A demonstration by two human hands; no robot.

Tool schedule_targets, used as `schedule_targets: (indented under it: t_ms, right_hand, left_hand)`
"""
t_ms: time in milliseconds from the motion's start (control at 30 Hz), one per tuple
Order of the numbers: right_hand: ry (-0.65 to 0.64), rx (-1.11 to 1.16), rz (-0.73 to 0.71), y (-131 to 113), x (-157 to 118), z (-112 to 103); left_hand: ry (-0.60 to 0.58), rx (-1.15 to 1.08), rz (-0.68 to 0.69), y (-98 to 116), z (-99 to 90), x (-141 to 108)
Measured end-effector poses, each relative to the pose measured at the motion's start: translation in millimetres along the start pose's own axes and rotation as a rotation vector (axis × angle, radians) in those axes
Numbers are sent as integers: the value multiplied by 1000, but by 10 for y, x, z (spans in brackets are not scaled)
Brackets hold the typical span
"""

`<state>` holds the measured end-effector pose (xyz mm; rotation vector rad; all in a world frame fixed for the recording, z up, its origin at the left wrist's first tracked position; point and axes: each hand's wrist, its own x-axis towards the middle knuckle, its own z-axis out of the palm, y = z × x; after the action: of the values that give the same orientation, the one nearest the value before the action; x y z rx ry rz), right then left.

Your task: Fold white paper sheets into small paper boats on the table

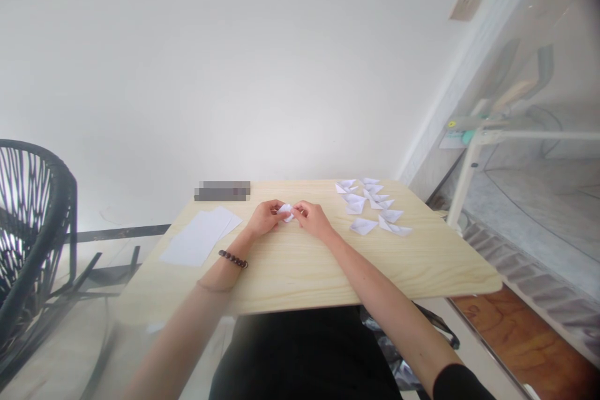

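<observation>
A small folded piece of white paper (287, 212) is held between both hands over the middle of the table. My left hand (267, 217) pinches its left side, with the thumb in front and the fingers behind. On the right side, my right hand (311, 217) grips the paper's edge between thumb and fingertips. Fingers cover part of the paper, so its exact fold cannot be made out. Several folded white paper boats (355, 204) stand in a loose group to the right of my hands. To the left lie flat white paper sheets (190, 240), partly overlapping.
The light wooden table (300, 275) reaches to the white wall. A dark, pixelated object (222, 192) sits at its back left. A dark woven chair (51, 212) stands at left, and a white metal frame (466, 175) at right.
</observation>
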<state>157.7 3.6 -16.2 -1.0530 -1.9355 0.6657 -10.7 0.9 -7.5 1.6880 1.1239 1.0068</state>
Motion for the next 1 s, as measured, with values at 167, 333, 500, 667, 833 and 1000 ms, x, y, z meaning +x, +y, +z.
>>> schedule_targets:
  t_ms: [167, 333, 500, 667, 833, 1000]
  right_hand:
    - [35, -2, -1, 5, 9, 2]
    - [107, -17, 31, 20, 22, -9]
    - [96, -20, 12, 22, 16, -8]
    - [70, -15, 3, 15, 14, -5]
    - [61, 0, 2, 16, 21, -4]
    - [65, 2, 7, 18, 23, -2]
  left_hand:
    - [-17, -48, 20, 26, 30, -15]
    - [-34, -77, 10, 48, 47, -34]
    - [-52, -67, 3, 21, 48, -30]
    - [-39, 30, -10, 33, 26, -36]
    - [-13, 76, -9, 69, 9, -46]
    - [-4, 106, -17, 71, 21, -52]
